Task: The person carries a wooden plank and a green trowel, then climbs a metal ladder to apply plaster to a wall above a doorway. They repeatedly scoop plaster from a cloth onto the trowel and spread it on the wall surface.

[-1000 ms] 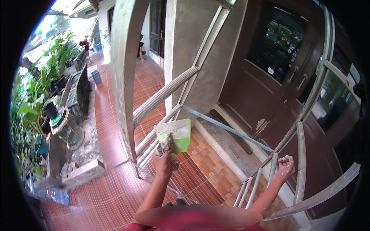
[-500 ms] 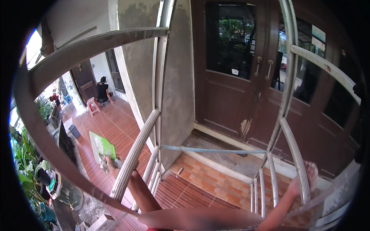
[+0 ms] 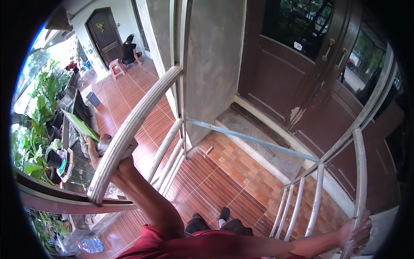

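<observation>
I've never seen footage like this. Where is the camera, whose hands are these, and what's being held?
No machine here: these are a person's own bare hands. The view comes from a wide fisheye camera on their head, looking down, so straight edges bend. The left hand holds a flat green tool, behind a grey ridged rung. The right hand is at a second ridged bar; whether it grips is hard to tell. On the tiled floor are a red stool, a clear bottle and another person, crouching.

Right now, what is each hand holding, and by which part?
Left hand: a green spreader, by its grey-smeared lower end. Right hand: at a metal bar; whether it grips cannot be told.
</observation>
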The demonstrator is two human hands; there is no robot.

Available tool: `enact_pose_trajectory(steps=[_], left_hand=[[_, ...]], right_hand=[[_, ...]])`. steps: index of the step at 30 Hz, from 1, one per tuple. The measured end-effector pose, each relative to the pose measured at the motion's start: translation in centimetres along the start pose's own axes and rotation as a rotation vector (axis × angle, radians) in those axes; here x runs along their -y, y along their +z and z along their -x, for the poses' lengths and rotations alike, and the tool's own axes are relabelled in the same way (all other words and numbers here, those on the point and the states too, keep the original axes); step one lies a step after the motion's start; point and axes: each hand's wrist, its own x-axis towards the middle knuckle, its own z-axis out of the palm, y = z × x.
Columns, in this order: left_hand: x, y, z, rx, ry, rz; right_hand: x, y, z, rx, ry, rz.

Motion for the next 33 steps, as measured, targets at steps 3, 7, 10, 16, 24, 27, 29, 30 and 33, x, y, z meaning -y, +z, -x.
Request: enact_pose_trajectory(steps=[3,7,10,16,24,27,29,30,33], left_hand=[[-1.3,0.6,-1.3,-0.088,-0.006,0.079],[-4.3,-0.3,-3.3,-0.005,-0.016,0.038],[-6.5,-0.5,-5.4,-0.040,0.043,0.096],[-10.4,1.7,-9.8,-0.080,0.075,0.119],[-15.3,2.1,-13.6,0.088,0.158,0.175],[-16.6,2.0,-15.0,0.131,0.225,0.121],[-17.1,1.9,-15.8,0.146,0.230,0.122],[-17.2,1.7,-16.4,0.187,0.194,0.137],[-14.1,0.8,-19.5,-0.001,0.659,-0.224]], right_hand=[[-0.3,2.9,-0.3,0.076,0.006,0.044],[-1.8,7.6,0.4,0.077,0.034,-0.060],[-2.0,12.0,1.5,-0.114,-0.047,0.064],[-2.0,18.5,0.5,-0.248,-0.219,0.091],[-5.4,18.8,4.2,0.215,-0.172,-0.089],[-7.6,19.4,6.1,0.024,-0.226,-0.039],[-9.2,19.8,6.5,-0.271,-0.270,0.056],[-10.2,19.8,6.4,-0.231,-0.260,0.022],[-13.1,19.5,6.0,-0.047,-0.143,-0.181]])
